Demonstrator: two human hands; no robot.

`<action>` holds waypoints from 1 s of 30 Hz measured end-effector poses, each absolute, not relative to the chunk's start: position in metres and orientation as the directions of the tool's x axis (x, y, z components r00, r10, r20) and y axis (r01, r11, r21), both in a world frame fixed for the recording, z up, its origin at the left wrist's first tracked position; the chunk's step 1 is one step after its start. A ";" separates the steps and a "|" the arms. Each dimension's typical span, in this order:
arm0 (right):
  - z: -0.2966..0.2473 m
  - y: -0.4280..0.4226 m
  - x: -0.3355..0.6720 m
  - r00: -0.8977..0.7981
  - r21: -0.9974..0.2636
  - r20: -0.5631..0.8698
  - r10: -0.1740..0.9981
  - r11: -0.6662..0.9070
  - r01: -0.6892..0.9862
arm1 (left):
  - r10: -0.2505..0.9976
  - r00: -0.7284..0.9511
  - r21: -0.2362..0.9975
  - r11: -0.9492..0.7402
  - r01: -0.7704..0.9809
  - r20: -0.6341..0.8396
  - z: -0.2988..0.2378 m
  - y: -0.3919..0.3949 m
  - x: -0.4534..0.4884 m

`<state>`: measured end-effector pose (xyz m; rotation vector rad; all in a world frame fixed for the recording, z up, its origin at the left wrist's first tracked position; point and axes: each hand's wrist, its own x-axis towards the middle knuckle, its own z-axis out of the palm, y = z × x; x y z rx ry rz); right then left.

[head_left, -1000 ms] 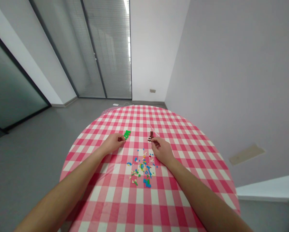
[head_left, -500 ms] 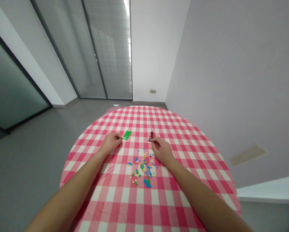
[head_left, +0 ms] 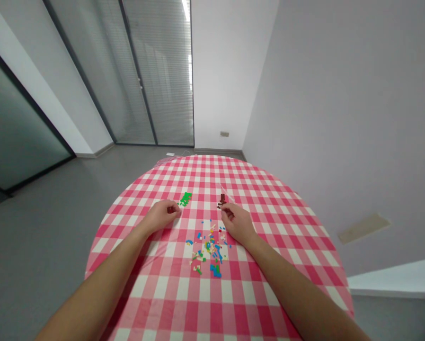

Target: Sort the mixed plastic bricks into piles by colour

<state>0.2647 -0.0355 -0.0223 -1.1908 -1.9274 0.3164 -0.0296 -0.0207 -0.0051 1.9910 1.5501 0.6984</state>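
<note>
Left hand has been drawn back slightly from the green plastic bricks, which are now left just beyond its fingertips. A small dark brick appears to be pinched in its curled fingers, though this is poorly seen at this distance. Right hand is held almost unchanged, pinched at the lower end of a dark brown brick stack, whose long axis is pointed away from the person, nearly upright in view. Scattered coloured bricks are spread between and behind both hands on the pink-and-white checked tablecloth.
</note>
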 end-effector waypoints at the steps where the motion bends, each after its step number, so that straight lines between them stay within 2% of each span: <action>1: -0.022 -0.036 0.265 -0.232 -0.566 0.526 0.818 0.540 0.623 | 0.955 0.286 0.677 -0.264 0.686 0.083 -0.003 -0.023 -0.029; 5: -0.023 -0.037 0.263 -0.317 -0.512 0.530 0.787 0.595 0.620 | 0.849 0.526 0.687 -0.408 0.601 0.044 0.007 -0.037 -0.015; 7: -0.024 -0.038 0.262 -0.326 -0.506 0.520 0.790 0.592 0.627 | 0.748 0.664 0.715 -0.467 0.520 0.006 0.013 -0.046 -0.003; 12: -0.024 -0.038 0.262 -0.327 -0.513 0.500 0.802 0.578 0.635 | 0.557 0.831 0.695 -0.596 0.402 -0.003 0.022 -0.065 0.022; 14: -0.023 -0.038 0.262 -0.324 -0.512 0.496 0.806 0.573 0.640 | 0.519 0.855 0.689 -0.617 0.381 -0.009 0.021 -0.068 0.026; 20: -0.025 -0.038 0.262 -0.328 -0.511 0.491 0.807 0.572 0.642 | 0.507 0.862 0.674 -0.631 0.384 -0.017 0.020 -0.068 0.025; 25: -0.025 -0.039 0.262 -0.316 -0.509 0.499 0.807 0.568 0.646 | 0.531 0.845 0.703 -0.578 0.415 -0.062 0.023 -0.070 0.023; 30: -0.026 -0.038 0.262 -0.317 -0.513 0.504 0.804 0.573 0.639 | 0.575 0.813 0.642 -0.590 0.489 -0.092 0.023 -0.073 0.024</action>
